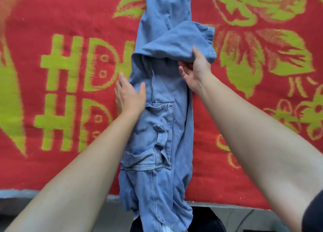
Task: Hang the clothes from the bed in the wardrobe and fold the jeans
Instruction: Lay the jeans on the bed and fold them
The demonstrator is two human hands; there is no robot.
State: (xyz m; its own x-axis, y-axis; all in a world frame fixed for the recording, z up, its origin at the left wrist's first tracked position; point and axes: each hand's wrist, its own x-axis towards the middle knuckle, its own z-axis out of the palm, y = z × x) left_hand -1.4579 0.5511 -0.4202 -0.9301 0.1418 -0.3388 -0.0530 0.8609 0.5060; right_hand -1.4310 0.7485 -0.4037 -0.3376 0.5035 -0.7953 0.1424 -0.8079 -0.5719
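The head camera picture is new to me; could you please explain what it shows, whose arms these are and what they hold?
There is no machine here. A person wears one wide-angle camera on the head, looking forward and down, so the two bare arms reaching in from the bottom are that person's own. A pair of light blue jeans lies lengthwise on a red blanket with a yellow-green pattern, and its near end hangs over the blanket's edge. The left hand lies flat with straight fingers on the left side of the jeans. The right hand pinches a part of the jeans that is doubled back over the rest, thumb on top and fingers below. The jeans appear to be in the middle of a fold.
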